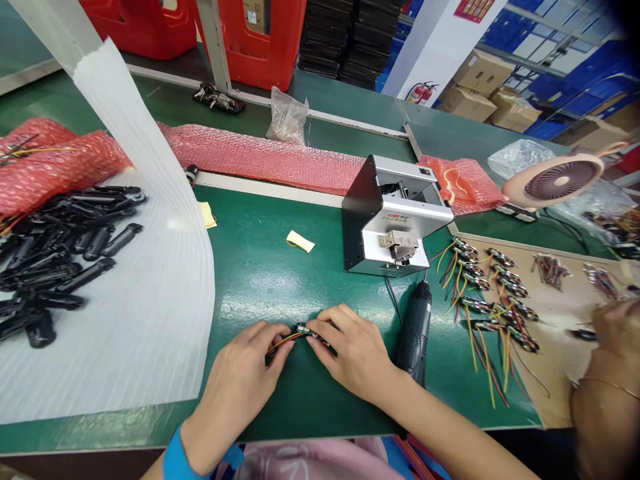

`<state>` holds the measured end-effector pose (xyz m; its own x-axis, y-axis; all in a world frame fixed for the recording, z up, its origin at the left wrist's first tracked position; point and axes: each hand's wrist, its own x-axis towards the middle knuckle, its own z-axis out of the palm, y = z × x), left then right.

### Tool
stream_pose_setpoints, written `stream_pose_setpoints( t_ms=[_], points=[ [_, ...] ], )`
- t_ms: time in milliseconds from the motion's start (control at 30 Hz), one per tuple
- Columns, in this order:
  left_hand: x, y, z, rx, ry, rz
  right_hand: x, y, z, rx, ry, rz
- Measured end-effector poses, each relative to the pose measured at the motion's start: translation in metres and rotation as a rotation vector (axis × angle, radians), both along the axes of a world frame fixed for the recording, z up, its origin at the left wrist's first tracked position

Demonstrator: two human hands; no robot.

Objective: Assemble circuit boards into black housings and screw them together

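My left hand point(240, 380) and my right hand point(353, 353) meet low in the middle of a green work mat point(240, 267). Between their fingertips they pinch a small wired component point(304, 330) with red and yellow leads, which run out to the left. Just right of my right hand, a black hot-air gun point(416, 327) lies on the mat. Beyond it, several similar wired components point(493, 310) are spread on a brown cardboard sheet point(555, 333). A co-worker's hand point(615, 327) with a thin bracelet reaches over that sheet.
A silver and black bench machine point(395, 217) stands ahead of my hands. Black plastic parts point(65, 260) lie heaped on a white sheet point(165, 320) to the left. Red bubble wrap point(260, 160) runs along the back, and a pink fan point(557, 180) stands at the right.
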<state>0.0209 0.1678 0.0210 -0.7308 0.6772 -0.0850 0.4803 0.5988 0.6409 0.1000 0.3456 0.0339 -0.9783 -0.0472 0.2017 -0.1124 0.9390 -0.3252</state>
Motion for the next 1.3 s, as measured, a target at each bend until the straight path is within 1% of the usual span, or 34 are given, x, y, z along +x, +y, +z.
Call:
stream_pose_setpoints(
  t_ms=[133,200,267,333,467,533,700,800,900,1067,1133,1200,1300],
  points=[
    [0.001,0.000,0.005,-0.007,0.039,-0.051,-0.001,0.001,0.001,-0.002,0.043,-0.003],
    [0.002,0.001,0.008,-0.025,0.055,-0.049,-0.001,0.002,0.002,0.005,0.053,0.000],
    [0.002,0.003,0.011,-0.031,0.009,-0.030,-0.002,0.002,0.003,0.006,0.061,0.007],
    [0.000,0.005,0.014,-0.008,-0.132,-0.005,-0.002,0.003,0.005,0.003,0.071,0.019],
    [-0.007,0.006,0.017,0.097,-0.502,0.030,-0.003,0.005,0.008,0.008,0.092,0.052],
    [-0.011,0.005,0.018,0.123,-0.584,0.027,-0.003,0.007,0.008,0.006,0.093,0.076],
    [-0.019,0.004,0.022,0.105,-0.547,-0.030,-0.003,0.010,0.007,-0.006,0.085,0.121],
    [-0.020,0.005,0.025,0.087,-0.546,-0.022,-0.002,0.011,0.007,-0.015,0.080,0.138],
    [-0.023,0.007,0.025,0.065,-0.636,0.012,-0.002,0.012,0.007,-0.014,0.073,0.147],
    [-0.025,0.009,0.021,0.082,-0.804,0.064,-0.001,0.012,0.007,-0.017,0.066,0.155],
    [-0.024,0.010,0.020,0.083,-0.834,0.092,-0.001,0.012,0.006,-0.029,0.064,0.150],
    [-0.021,0.012,0.020,0.080,-0.804,0.111,-0.002,0.012,0.004,-0.034,0.062,0.144],
    [-0.014,0.015,0.021,0.072,-0.647,0.139,-0.004,0.013,0.002,-0.030,0.050,0.133]
  ],
)
